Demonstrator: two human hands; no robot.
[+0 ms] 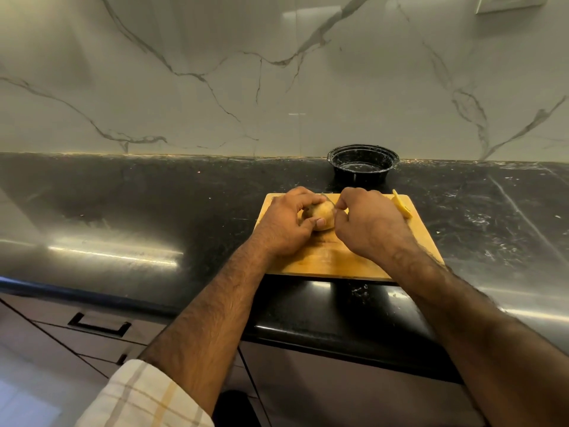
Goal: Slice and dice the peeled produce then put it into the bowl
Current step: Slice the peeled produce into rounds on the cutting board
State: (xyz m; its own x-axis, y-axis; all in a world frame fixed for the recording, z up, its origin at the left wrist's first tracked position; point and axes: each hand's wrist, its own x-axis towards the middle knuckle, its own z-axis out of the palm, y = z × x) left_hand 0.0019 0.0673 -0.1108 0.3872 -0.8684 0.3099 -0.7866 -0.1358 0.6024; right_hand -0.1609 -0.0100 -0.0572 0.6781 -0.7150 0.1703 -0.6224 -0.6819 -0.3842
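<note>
Nearest to us is our rolled checked sleeve (144,396) at the lower left, with both bare forearms reaching forward over the rounded front edge of the black table (123,211). Our left hand (283,223) rests on the wooden cutting board (332,260), its fingers (303,200) curled over the far side of the peeled produce (321,215) and the thumb pressing its near side, so the pale yellow lump is gripped and sits on the board's far left part. Our right hand (369,223) is closed in a fist just right of the produce, holding a knife (328,201); only a thin sliver of blade shows, arching over the produce's top. A cut yellow piece (401,206) lies at the board's far right edge, apart from both hands. The board's near edge sits close to the table's front edge. Beyond the board, against the marble wall (277,72), stands the black bowl (363,163), just past the far edge. Wide bare table stretches left of the board, a narrower stretch to its right.
</note>
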